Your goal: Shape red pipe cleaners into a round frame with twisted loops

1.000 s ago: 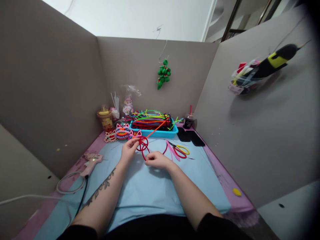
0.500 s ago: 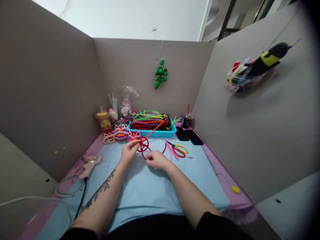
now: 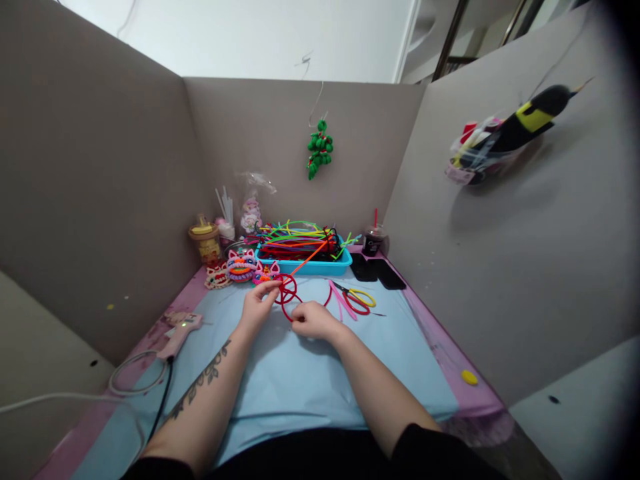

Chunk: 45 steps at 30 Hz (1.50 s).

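A red pipe cleaner (image 3: 287, 288), bent into several loops, is held above the blue cloth (image 3: 310, 373). My left hand (image 3: 261, 303) pinches the looped part at its left side. Curled fingers of my right hand (image 3: 313, 320) grip the same red pipe cleaner lower down, where it curves under the loops. One red end sticks out past my right hand toward the scissors. Those scissors (image 3: 357, 300), with red and yellow handles, lie beside pink pipe cleaners (image 3: 345, 307) to the right. Just behind my left hand sit pipe-cleaner lion heads (image 3: 243, 265).
A blue basket (image 3: 310, 268) full of coloured pipe cleaners stands at the back. Two dark phones (image 3: 377, 272) and a drink cup (image 3: 373, 240) are right of it. On the left lies a pink glue gun (image 3: 181, 333) with its cable. Grey panels (image 3: 310, 100) wall in the table.
The whole view has shifted very slightly. Both hands keep their hold on the red pipe cleaner, with hardly any visible movement.
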{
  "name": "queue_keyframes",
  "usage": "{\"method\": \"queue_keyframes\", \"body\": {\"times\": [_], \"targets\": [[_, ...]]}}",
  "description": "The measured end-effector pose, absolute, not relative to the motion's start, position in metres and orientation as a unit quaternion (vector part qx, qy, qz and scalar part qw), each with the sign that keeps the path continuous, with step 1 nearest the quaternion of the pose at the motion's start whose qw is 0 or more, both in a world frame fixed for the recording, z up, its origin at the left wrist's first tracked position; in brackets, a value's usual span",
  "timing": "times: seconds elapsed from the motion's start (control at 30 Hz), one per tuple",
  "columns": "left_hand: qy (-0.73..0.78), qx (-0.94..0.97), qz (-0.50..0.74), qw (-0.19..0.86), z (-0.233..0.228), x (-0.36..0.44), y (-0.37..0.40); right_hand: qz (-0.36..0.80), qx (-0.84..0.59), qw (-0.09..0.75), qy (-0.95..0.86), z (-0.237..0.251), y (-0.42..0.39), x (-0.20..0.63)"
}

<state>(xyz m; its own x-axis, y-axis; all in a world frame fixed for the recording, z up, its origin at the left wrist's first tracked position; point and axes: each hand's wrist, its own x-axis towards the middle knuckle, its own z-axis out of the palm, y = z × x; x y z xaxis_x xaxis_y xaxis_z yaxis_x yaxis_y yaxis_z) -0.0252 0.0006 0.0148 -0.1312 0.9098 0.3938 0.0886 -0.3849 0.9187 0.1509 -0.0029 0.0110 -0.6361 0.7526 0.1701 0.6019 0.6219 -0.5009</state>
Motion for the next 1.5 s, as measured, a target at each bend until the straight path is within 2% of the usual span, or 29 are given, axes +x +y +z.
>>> {"method": "queue_keyframes", "body": {"times": [0.27,0.33,0.5,0.6,0.73,1.13,1.37,1.5], "targets": [[0.463,0.551,0.611,0.33,0.019,-0.027,0.0,0.243,-0.321,0.229,-0.887,0.019,-0.009,0.149],[0.461,0.549,0.614,0.33,0.018,-0.027,0.001,0.273,-0.319,0.306,-0.854,0.023,-0.011,0.149],[0.458,0.503,0.635,0.366,0.016,-0.029,0.006,0.376,-0.354,0.586,-0.624,0.035,-0.01,0.158],[0.48,0.486,0.63,0.369,0.016,-0.031,0.007,0.495,-0.309,0.66,-0.472,0.041,-0.004,0.168],[0.49,0.508,0.597,0.382,0.016,-0.03,0.007,0.58,-0.227,0.695,-0.359,0.045,0.006,0.179],[0.453,0.513,0.56,0.466,0.019,-0.028,0.003,0.598,-0.202,0.75,-0.198,0.038,0.029,0.206],[0.419,0.522,0.542,0.508,0.02,-0.025,0.001,0.543,-0.304,0.753,-0.213,0.033,0.038,0.217],[0.425,0.547,0.552,0.464,0.016,-0.026,0.004,0.445,-0.413,0.724,-0.327,0.033,0.037,0.222]]}}
